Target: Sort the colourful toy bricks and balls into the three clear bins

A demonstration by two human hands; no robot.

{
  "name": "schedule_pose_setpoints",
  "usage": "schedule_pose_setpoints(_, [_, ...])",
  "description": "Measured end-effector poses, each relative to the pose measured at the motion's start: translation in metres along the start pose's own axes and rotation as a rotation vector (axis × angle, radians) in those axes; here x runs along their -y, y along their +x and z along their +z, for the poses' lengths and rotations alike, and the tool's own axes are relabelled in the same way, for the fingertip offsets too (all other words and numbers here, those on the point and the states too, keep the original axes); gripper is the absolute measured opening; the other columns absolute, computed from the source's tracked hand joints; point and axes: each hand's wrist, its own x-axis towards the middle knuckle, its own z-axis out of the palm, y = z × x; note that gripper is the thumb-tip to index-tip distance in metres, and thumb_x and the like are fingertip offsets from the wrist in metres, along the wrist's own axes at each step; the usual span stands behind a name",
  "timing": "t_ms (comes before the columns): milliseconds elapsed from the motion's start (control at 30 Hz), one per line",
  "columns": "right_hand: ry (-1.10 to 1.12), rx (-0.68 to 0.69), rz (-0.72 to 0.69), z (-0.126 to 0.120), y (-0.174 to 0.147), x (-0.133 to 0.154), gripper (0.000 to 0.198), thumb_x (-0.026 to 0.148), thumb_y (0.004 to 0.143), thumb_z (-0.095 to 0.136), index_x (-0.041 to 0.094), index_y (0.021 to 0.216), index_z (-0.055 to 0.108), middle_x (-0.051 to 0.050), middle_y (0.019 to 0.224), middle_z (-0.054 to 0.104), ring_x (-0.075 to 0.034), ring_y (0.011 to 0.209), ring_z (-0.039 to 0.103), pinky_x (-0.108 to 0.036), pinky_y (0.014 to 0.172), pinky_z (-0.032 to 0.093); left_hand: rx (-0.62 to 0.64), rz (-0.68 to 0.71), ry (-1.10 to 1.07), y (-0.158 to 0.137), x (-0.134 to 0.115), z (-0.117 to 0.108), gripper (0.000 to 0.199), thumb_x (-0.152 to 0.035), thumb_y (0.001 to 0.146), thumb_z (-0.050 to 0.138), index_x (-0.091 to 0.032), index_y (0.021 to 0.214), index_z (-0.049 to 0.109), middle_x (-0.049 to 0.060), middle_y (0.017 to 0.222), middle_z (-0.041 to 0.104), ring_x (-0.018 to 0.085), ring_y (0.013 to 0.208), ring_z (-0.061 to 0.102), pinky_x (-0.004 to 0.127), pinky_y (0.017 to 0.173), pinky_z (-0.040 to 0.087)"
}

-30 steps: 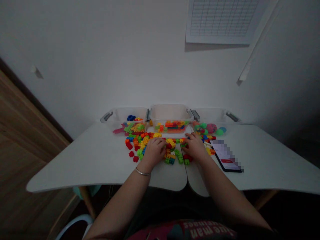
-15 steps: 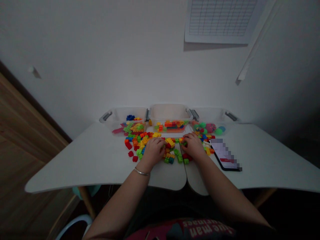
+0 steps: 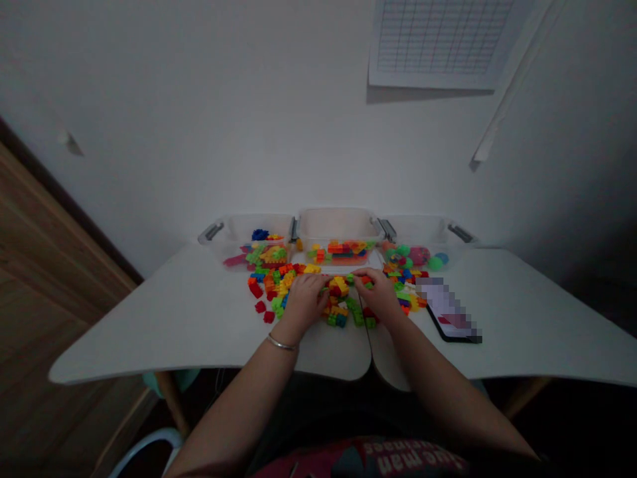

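Note:
Colourful toy building bricks (image 3: 340, 285) lie in a loose pile on the white table, around and between both hands. On the left of the pile is my left hand (image 3: 307, 299), its fingers curled; a sliver of green shows at its fingertips, but what it holds is mostly hidden. My right hand (image 3: 377, 292) is at the right of the pile with thumb and fingers pinched. A small green brick (image 3: 350, 279) shows at its fingertips. Green bricks (image 3: 355, 311) and a red brick (image 3: 369, 312) lie below the right hand.
Three clear plastic boxes stand along the wall: the left box (image 3: 233, 229) and middle box (image 3: 338, 222) hold bricks and toy pieces, the right box (image 3: 423, 229) holds coloured balls. A phone (image 3: 450, 312) lies right of the pile. A seam divides the white table (image 3: 174, 318).
My right hand has shifted slightly left, and a green brick now shows at its fingertips. My left hand stays almost where it was.

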Motion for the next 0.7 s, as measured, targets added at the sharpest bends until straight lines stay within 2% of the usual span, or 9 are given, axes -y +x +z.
schedule_pose_setpoints(167, [0.039,0.071,-0.106,0.014,-0.01,0.018,0.012,0.022,0.08,0.06,0.022,0.086,0.069,-0.005,0.09,0.073,-0.022,0.088,0.066,-0.039,0.085,0.049,-0.058,-0.019,-0.071,0.001,0.002,0.002,0.029,-0.025,0.087,0.06,-0.019,0.115,0.06,0.008,0.105,0.069,0.022,0.099,0.062,0.04,0.09,0.048])
schedule_pose_setpoints(367, [-0.037,0.103,-0.13,0.017,-0.013,0.021,0.01,0.02,0.08,0.062,0.022,0.088,0.069,-0.006,0.09,0.072,-0.023,0.089,0.065,-0.039,0.084,0.049,-0.062,0.009,-0.122,0.002,0.001,0.0,0.011,-0.022,0.085,0.061,-0.02,0.094,0.066,0.006,0.09,0.069,0.021,0.091,0.063,0.038,0.085,0.049])
schedule_pose_setpoints(533, [-0.209,0.166,-0.224,0.014,-0.017,0.02,0.016,0.019,0.081,0.061,0.019,0.095,0.067,-0.008,0.099,0.07,-0.026,0.097,0.06,-0.044,0.092,0.045,-0.173,-0.152,-0.235,0.001,0.004,0.002,0.012,-0.026,0.084,0.06,-0.018,0.091,0.066,0.008,0.091,0.069,0.022,0.091,0.062,0.04,0.086,0.049])
schedule_pose_setpoints(700, [-0.223,0.159,-0.218,0.016,-0.018,0.013,0.02,0.021,0.079,0.064,0.019,0.099,0.069,-0.01,0.113,0.067,-0.027,0.107,0.056,-0.045,0.098,0.043,-0.356,-0.45,-0.631,0.003,0.01,0.005,0.02,-0.036,0.081,0.061,-0.018,0.089,0.065,0.008,0.092,0.07,0.02,0.09,0.065,0.037,0.085,0.052])
